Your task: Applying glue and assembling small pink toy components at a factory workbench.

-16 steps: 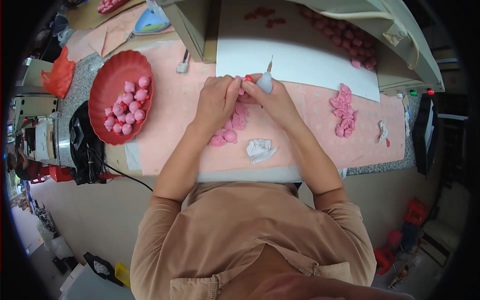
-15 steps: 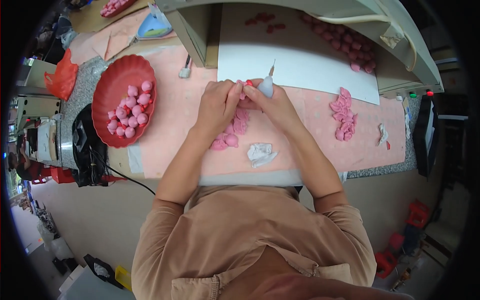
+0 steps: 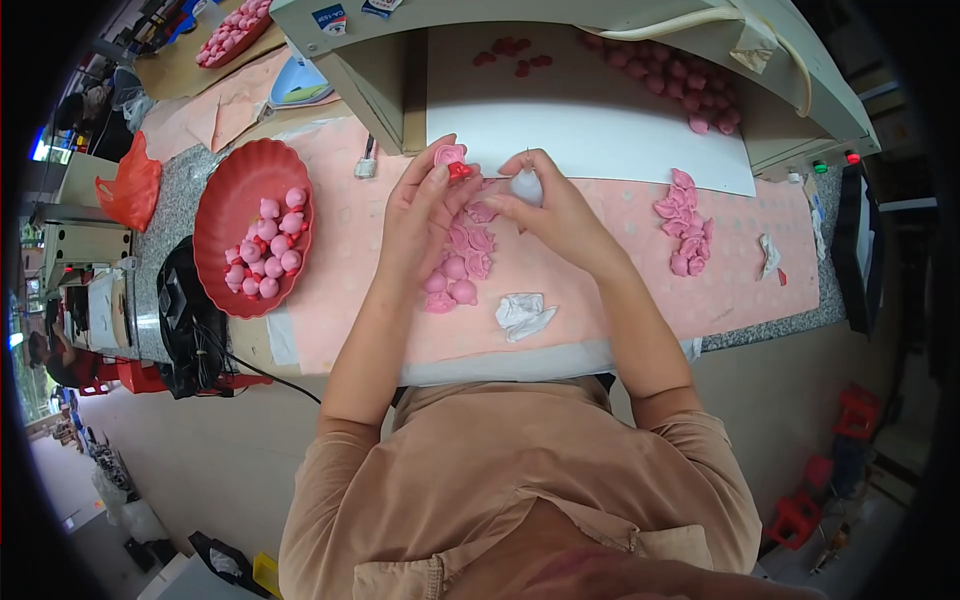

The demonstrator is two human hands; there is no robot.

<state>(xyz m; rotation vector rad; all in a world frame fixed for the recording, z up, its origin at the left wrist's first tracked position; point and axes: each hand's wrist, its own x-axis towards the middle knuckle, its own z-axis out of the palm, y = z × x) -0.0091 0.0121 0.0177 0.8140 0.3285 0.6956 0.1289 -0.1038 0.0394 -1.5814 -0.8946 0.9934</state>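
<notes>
My left hand (image 3: 408,210) holds up a small pink moulded piece (image 3: 449,154) with a glossy red part (image 3: 459,171) on it, between thumb and fingers. In my right hand (image 3: 565,220) is a translucent squeeze bottle (image 3: 527,188) with a thin needle tip, its tip pointing away from me. The hands are apart. Between and below them on the pink mat (image 3: 370,310) lie several loose pink pieces (image 3: 475,242), some round, some wavy-edged. A crumpled white tissue (image 3: 521,314) rests nearer to me.
A red scalloped bowl (image 3: 225,195) with pink and red balls stands left. Ahead, a grey-green hood (image 3: 370,100) covers a white sheet (image 3: 590,140) bearing red pieces (image 3: 512,48) and pink balls (image 3: 690,85). More pink pieces (image 3: 685,225) lie right. A small brush (image 3: 366,160) lies near the hood.
My hands have separated, the left moving up and left with the pink piece, now turned to show its red part. The bottle has stayed in my right hand.
</notes>
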